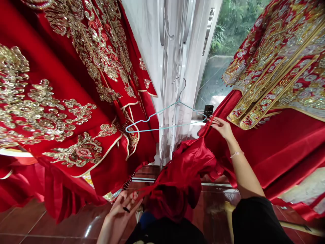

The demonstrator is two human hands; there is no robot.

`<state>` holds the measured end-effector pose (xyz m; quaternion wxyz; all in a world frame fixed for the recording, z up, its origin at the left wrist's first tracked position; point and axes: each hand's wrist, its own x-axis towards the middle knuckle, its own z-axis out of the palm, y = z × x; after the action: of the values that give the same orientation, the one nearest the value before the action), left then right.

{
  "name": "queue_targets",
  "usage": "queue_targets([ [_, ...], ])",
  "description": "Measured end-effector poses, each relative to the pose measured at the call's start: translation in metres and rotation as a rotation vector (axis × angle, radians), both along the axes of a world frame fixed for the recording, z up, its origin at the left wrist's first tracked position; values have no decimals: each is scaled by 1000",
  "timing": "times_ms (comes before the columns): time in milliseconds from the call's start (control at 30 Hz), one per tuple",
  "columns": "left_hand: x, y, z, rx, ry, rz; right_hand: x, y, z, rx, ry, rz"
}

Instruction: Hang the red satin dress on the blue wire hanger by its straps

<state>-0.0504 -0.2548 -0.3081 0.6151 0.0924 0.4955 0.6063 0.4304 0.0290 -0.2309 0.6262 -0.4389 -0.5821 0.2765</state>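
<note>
A bunched red satin garment [180,173] hangs in front of me, below a pale blue wire hanger [165,118]. My right hand [220,128] pinches a narrow red satin strap [208,126] of the garment at the hanger's right end. My left hand [122,210] is low at the bottom of the view, its fingertips on a thin red strip [144,191] running from the garment. A small black item [126,209] shows at that hand's palm. A bead bracelet [237,154] circles my right wrist.
Red robes with gold embroidery [58,101] hang on the left, and another [281,78] hangs on the right. Behind the hanger are white curtains [172,67] and a window [218,57]. A small black digital display [208,110] sits on the sill. The floor is glossy red-brown tile [22,220].
</note>
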Motion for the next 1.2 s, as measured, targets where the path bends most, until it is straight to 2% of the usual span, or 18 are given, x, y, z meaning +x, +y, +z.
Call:
queue_targets([
  [100,2,10,14,113,52,28,-15,20,11,22,-29,37],
  [167,1,15,18,165,95,34,-24,23,18,76,-103,16],
  [333,5,18,32,242,178,60,-37,6,30,220,-319,-144],
  [400,9,17,42,283,210,59,-41,-5,37,224,-355,-125],
  [467,12,18,50,319,234,52,-46,-17,45,139,-384,7],
  [600,6,33,64,388,237,19,-54,-38,63,-148,-507,400],
  [667,-2,48,73,458,247,8,-55,-47,70,-168,-572,463],
  [800,-15,86,99,650,298,86,-39,-56,77,-69,-577,316],
  [867,-18,105,115,712,323,72,-27,-57,79,-45,-581,247],
  [967,-20,132,136,750,371,-11,-14,-56,81,-34,-627,224],
  [1133,-23,176,154,813,410,-28,-15,-63,88,-27,-648,113],
  [1200,-21,190,159,822,430,-73,-16,-66,92,-44,-638,83],
])
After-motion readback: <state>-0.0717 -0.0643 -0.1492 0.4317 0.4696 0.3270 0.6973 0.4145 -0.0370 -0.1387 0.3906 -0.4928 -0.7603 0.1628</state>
